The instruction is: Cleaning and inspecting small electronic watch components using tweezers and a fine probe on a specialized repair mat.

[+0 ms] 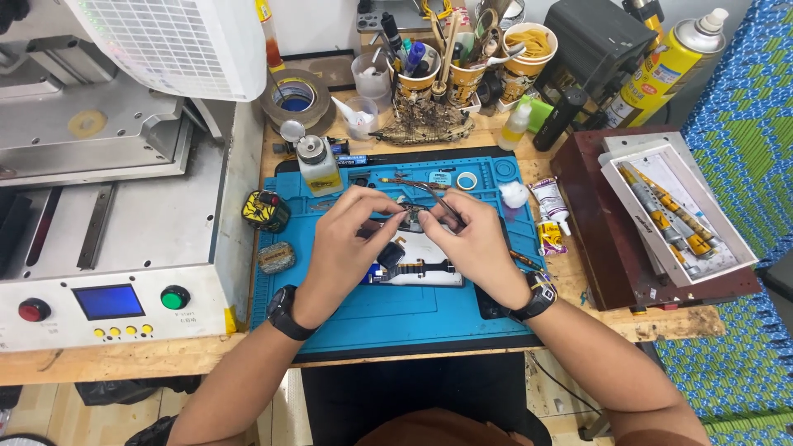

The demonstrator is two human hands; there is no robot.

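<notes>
Both hands meet over the blue work mat [396, 310]. My left hand [351, 239] pinches a small dark electronic part [410, 215] between thumb and fingers. My right hand [471, 244] grips brown tweezers [425, 188] whose tips reach that same part. Beneath the hands lies an opened phone [421, 268] with a white inside and a dark strip across it. A black watch sits on each wrist.
A grey machine [116, 239] with a blue screen and red and green buttons fills the left. Also around the mat: a liquid dispenser bottle [318, 165], a tape roll [293, 97], cups of tools [462, 62], a spray can [669, 66] and a tray of tubes [673, 211].
</notes>
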